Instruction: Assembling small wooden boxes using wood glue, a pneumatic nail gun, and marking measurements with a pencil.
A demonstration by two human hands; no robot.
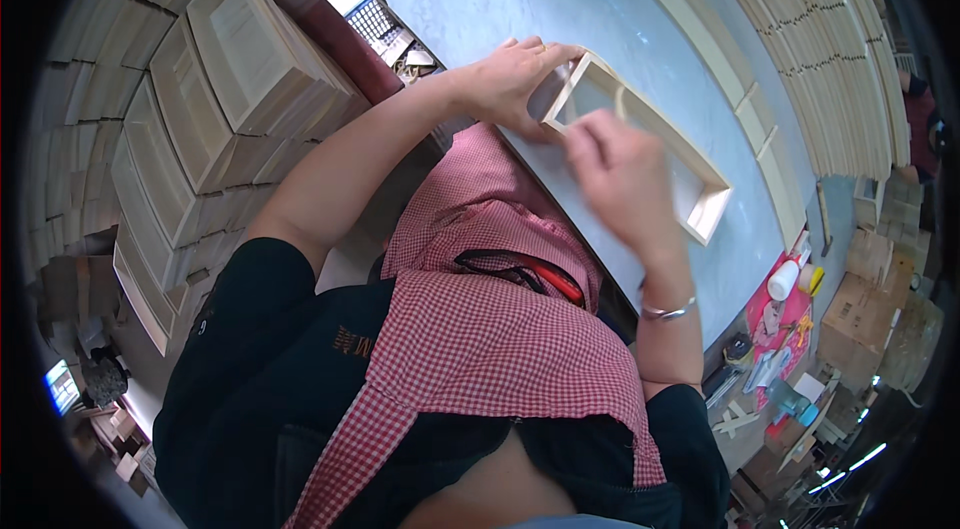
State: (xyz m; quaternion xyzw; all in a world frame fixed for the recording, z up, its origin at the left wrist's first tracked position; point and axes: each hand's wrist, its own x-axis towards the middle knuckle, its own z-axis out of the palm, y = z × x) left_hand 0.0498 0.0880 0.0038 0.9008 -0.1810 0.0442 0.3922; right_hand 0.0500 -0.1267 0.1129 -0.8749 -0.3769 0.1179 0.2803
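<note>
A long, narrow wooden frame (665, 134) of pale wood lies on the grey-blue tabletop in front of me. My left hand (512, 84) grips its left end, with the fingers over the far corner and the thumb at the near one. Over the near long side is my right hand (625, 184), smeared by motion, its fingers curled in. Whatever it holds is hidden; a pale curved strip (621, 104) shows just beyond its fingers, and I cannot tell whether it is held.
Stacked wooden trays (245, 49) rise on the left. Pale wooden strips (700, 34) line the table's far side, with tall piles of wooden pieces (800, 39) beyond. A white bottle (784, 279), tools and a cardboard box (855, 314) are at the right.
</note>
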